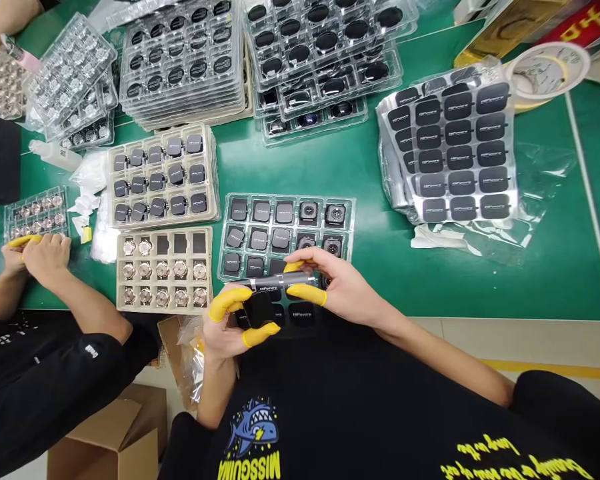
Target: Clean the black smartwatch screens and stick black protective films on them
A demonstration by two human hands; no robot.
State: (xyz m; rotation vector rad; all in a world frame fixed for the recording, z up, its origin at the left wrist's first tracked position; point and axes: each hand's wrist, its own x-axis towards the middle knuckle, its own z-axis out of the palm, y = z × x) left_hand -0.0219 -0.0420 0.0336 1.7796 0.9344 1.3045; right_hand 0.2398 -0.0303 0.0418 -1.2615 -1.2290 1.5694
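My left hand, with yellow covers on its thumb and a finger, grips a black square watch body by its edges. My right hand, also in yellow finger covers, pinches the curled upper edge of a sheet of black HiFuture stickers, which hangs close to my shirt. Just beyond both hands lies a clear tray of square watches. Some of these show dark labelled faces; others at its right show round sensor backs. My hands cover part of its near row.
A beige tray of round watches and stacked trays of labelled square watches stand left. More sticker sheets and a tape roll lie right. Clear tray stacks line the back. A co-worker's hands are at far left.
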